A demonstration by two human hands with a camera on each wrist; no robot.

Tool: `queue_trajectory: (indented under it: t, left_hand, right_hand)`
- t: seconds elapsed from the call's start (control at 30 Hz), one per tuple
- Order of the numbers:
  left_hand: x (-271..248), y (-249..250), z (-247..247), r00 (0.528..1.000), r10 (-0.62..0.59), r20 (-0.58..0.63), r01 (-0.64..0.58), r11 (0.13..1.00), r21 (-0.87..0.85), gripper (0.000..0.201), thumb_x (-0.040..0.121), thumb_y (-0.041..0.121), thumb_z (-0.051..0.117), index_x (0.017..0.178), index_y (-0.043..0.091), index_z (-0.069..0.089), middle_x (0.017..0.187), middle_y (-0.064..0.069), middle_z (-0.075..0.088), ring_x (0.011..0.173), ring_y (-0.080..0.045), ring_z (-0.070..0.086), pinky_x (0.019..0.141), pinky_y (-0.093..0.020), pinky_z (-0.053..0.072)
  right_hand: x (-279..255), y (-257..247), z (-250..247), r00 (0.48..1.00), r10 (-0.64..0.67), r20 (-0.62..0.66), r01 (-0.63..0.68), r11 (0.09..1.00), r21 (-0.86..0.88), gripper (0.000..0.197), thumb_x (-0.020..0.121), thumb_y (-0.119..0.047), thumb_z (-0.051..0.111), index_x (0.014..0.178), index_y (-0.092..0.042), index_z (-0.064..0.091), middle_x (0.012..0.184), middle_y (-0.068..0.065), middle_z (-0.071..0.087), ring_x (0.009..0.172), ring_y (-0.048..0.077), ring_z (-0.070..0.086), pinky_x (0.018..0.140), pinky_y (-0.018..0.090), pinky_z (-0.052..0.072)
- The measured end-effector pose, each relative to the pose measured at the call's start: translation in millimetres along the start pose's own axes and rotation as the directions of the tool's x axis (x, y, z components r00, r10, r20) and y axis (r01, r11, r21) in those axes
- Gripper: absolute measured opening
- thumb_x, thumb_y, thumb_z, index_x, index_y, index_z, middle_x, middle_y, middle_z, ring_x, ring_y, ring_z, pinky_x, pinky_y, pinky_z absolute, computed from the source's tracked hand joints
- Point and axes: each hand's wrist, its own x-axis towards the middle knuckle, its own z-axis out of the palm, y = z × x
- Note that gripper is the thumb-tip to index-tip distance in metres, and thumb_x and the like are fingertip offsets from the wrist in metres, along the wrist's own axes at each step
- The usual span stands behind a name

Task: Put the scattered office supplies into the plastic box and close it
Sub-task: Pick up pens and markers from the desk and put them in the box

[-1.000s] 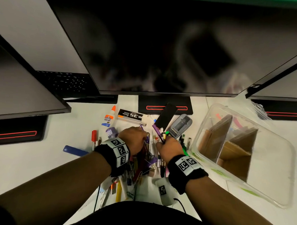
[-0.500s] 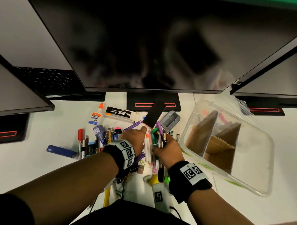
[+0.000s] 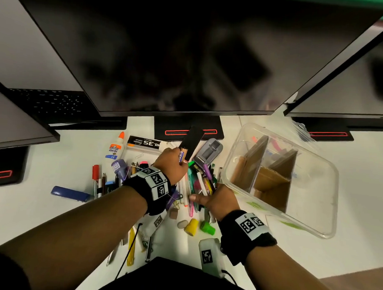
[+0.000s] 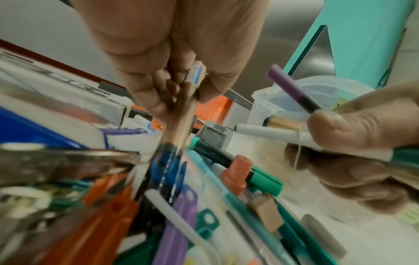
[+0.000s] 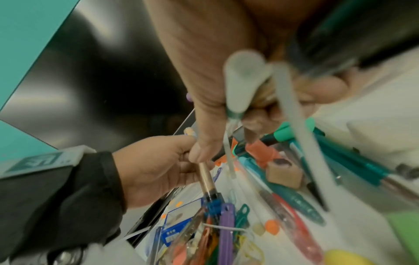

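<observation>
The left hand [image 3: 171,163] grips a tan pen [image 4: 184,114] above the pile of pens and markers [image 3: 197,184] on the desk [image 3: 58,207]. The right hand [image 3: 220,199] clutches a bundle of markers [image 4: 292,114]. The clear plastic box [image 3: 315,207], open with cardboard dividers, sits just right of the pile.
</observation>
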Motion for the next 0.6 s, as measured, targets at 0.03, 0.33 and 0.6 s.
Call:
queue_trajectory:
  t: [0.03,0.33,0.6]
  left_hand:
    - [0.3,3.4,1.1,1.000,-0.008,0.005,0.009,1.000,-0.014,0.031,0.088,0.023,0.052,0.111,0.002,0.054,0.111,-0.018,0.056,0.100,-0.030,0.055,0.085,-0.035,0.046]
    - [-9.7,27.0,0.4,0.998,0.051,0.040,-0.040,0.968,-0.248,0.022,0.095,0.025,0.046,0.104,0.007,0.055,0.090,-0.013,0.062,0.083,-0.027,0.059,0.070,-0.029,0.043]
    - [-22.9,32.7,-6.8,0.968,0.096,0.233,-0.010,0.939,-0.343,0.014,0.093,0.027,0.053,0.089,0.015,0.060,0.065,0.005,0.054,0.058,-0.009,0.050,0.056,-0.022,0.039]
  right_hand:
    - [-1.2,0.9,-0.9,1.000,-0.006,-0.012,0.006,1.000,-0.010,0.056,0.063,-0.052,0.079,0.094,-0.009,0.060,0.087,0.008,0.068,0.081,0.025,0.065,0.074,0.035,0.055]
    - [-10.8,8.6,-9.6,0.993,-0.120,0.006,0.113,0.953,0.280,0.019,0.082,-0.022,0.069,0.093,-0.008,0.060,0.076,0.018,0.071,0.048,0.016,0.057,0.052,0.026,0.050]
    - [-9.9,-3.6,-3.5,0.968,-0.252,0.000,0.235,0.903,0.359,0.029,0.080,-0.027,0.072,0.101,-0.012,0.058,0.081,0.000,0.062,0.072,0.015,0.056,0.064,0.019,0.045]
